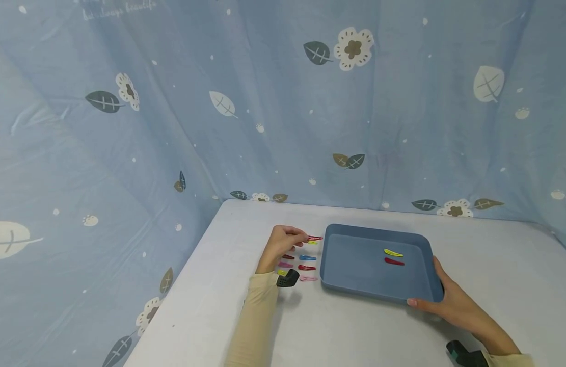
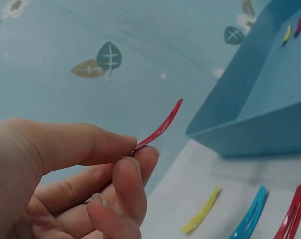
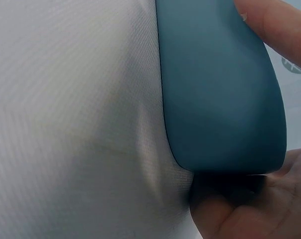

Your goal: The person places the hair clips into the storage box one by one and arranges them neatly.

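White table bears a blue tray and hair clips (several colours) beside it.

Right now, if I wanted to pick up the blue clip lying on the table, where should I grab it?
Probably pinch the blue clip by its long thin sides, near one end, coming straight down from above. It lies flat on the table with other clips close on every side, so fingertips from above fit best. The left hand holds the red clip the same way, by one end.

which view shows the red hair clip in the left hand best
The left wrist view: the red hair clip fills the frame's middle, pinched at one end by the left hand. The head view shows it only as a small red sliver. The right wrist view misses it.
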`<state>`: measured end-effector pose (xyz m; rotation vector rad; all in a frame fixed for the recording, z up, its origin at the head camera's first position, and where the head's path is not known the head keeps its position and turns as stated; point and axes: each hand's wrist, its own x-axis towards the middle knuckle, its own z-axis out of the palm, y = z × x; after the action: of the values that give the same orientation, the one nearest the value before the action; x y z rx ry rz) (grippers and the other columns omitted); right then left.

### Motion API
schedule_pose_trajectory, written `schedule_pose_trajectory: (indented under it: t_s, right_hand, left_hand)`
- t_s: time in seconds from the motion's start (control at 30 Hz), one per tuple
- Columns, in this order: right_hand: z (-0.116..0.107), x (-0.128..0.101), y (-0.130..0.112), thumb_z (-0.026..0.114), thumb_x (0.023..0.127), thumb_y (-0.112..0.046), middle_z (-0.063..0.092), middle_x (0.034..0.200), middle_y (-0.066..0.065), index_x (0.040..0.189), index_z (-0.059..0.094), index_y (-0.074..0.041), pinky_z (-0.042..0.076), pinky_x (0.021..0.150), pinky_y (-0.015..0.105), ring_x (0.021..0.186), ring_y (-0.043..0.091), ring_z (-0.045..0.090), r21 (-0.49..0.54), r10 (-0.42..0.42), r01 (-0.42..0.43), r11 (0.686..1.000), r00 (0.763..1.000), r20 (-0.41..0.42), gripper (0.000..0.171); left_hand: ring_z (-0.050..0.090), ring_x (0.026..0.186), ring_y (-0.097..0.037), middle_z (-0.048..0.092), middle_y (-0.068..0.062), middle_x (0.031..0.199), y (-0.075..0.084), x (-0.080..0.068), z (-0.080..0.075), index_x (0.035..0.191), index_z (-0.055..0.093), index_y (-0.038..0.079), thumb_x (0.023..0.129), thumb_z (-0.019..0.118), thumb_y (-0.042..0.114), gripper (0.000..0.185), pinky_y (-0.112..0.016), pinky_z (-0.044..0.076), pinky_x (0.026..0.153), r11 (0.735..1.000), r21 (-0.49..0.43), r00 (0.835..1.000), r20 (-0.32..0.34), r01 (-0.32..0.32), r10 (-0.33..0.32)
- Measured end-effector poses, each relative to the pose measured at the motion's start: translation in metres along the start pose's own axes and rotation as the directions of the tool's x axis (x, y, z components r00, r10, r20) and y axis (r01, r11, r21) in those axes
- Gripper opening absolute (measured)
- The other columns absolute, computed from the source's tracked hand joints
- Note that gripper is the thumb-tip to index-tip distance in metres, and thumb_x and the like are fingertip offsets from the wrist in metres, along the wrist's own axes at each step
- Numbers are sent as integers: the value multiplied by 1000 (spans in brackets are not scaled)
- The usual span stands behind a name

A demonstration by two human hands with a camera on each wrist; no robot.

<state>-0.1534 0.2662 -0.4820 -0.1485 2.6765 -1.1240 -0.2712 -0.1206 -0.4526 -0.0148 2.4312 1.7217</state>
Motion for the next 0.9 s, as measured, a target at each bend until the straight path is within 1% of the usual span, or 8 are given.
schedule_pose_trajectory:
  t_s: [0.13,0.27,0.33,0.4,0.6,0.77,0.83,0.9]
  right_hand:
    - [0,0,1,59,73,-41,-12,135,22,125,-27,-24,28,74,59,115,50,11,2,-6,6,1000,1000,-1,102]
    - [0,1,1,59,73,-40,-14,135,21,124,-27,-24,27,75,59,116,49,9,26,-9,8,1000,1000,6,102]
    - [0,1,1,59,73,-39,-14,135,20,124,-28,-25,27,76,59,117,48,9,38,-9,8,999,1000,11,102]
    - [0,1,1,59,74,-39,-13,135,20,124,-28,-25,28,76,59,117,48,9,48,-8,7,999,1000,15,101]
    - [-1,1,1,59,73,-39,-11,135,22,124,-27,-25,28,75,59,116,49,11,34,-6,6,999,1000,9,102]
    - [0,0,1,59,73,-40,-11,135,23,124,-27,-25,28,75,58,116,49,12,36,0,0,999,1000,9,102]
    - [0,0,1,59,73,-39,-11,135,22,124,-28,-25,28,76,58,116,48,11,52,-6,6,999,1000,12,102]
    - [0,0,1,60,73,-39,-11,135,21,124,-27,-25,28,76,58,116,48,11,46,-11,11,999,1000,6,102]
  left_hand:
    - [58,71,-21,63,-1,77,4,-1,2,78,66,16,68,67,33,20,-31,45,57,999,-32,1000,19,-8,8]
    - [58,69,-18,63,-1,78,6,-3,5,80,66,14,67,67,33,23,-34,45,58,998,-55,999,30,-20,22]
    - [58,70,-19,63,-1,78,6,-3,6,80,66,14,67,67,33,23,-36,45,60,997,-67,999,41,-27,30]
    - [58,73,-23,63,-2,79,7,-4,7,80,66,14,68,66,32,21,-39,45,63,996,-89,998,61,-25,30]
    - [54,84,-36,63,-6,80,14,-8,11,81,66,13,67,68,32,23,-41,45,65,987,-156,993,108,-20,37]
    - [52,85,-39,64,-7,80,17,-11,19,82,66,12,67,68,30,24,-40,45,65,980,-195,990,128,-29,55]
    - [53,84,-38,64,-7,80,19,-12,22,82,66,12,67,68,30,24,-37,45,62,978,-204,989,133,-35,63]
    - [55,81,-35,64,-8,81,24,-15,24,84,65,11,68,67,28,24,-35,46,60,976,-213,988,140,-36,67]
